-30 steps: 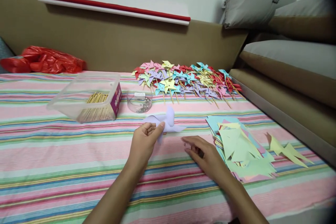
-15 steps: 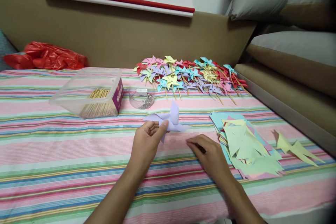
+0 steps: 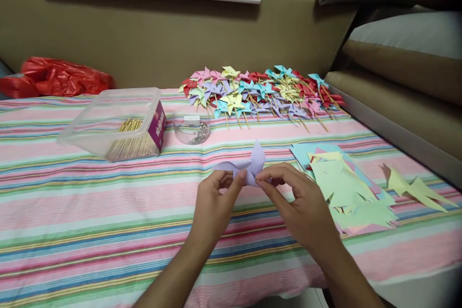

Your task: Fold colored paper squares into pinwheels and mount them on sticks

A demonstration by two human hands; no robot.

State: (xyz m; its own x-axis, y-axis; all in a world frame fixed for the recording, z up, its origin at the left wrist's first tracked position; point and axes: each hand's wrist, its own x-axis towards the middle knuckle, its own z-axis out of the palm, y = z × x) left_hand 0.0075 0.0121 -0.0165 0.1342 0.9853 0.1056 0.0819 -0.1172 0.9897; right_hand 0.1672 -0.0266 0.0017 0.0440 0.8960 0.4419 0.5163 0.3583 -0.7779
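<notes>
Head view, held pinwheel (image 3: 257, 158), sticks (image 3: 129, 143) in box (image 3: 86, 127), metal bits (image 3: 202, 132) in tub (image 3: 181, 134)

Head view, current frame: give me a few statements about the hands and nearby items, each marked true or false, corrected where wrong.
1. The left hand holds folded purple paper. True.
2. A clear plastic box contains sticks. True.
3. The left hand is inside the clear plastic box. False: it is at the folded purple paper.
4. Pinwheels of several colours lie beyond the hands. True.
5. The pinwheels are all red. False: yellow, blue, pink and purple show too.
</notes>
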